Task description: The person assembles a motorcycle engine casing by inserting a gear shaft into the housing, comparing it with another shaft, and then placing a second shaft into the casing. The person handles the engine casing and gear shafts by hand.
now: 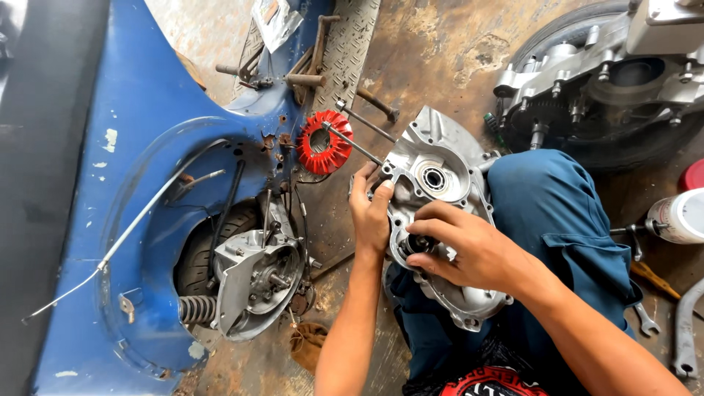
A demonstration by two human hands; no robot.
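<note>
A grey metal engine case half [440, 172] rests on my lap, with a round bearing seat in its upper part. My left hand [370, 213] grips its left edge. My right hand [458, 246] lies over the lower middle of the case, fingers curled on a small part inside it; the part itself is mostly hidden. A red finned flywheel fan [326, 141] lies on the floor just beyond the case, with two long steel studs [352, 143] across it.
A blue scooter body [139, 191] lies on its side at the left, showing tyre, spring and engine parts [253, 279]. Another engine with a wheel [609, 81] sits upper right. A white can [678, 216] and spanners [686, 330] lie at the right.
</note>
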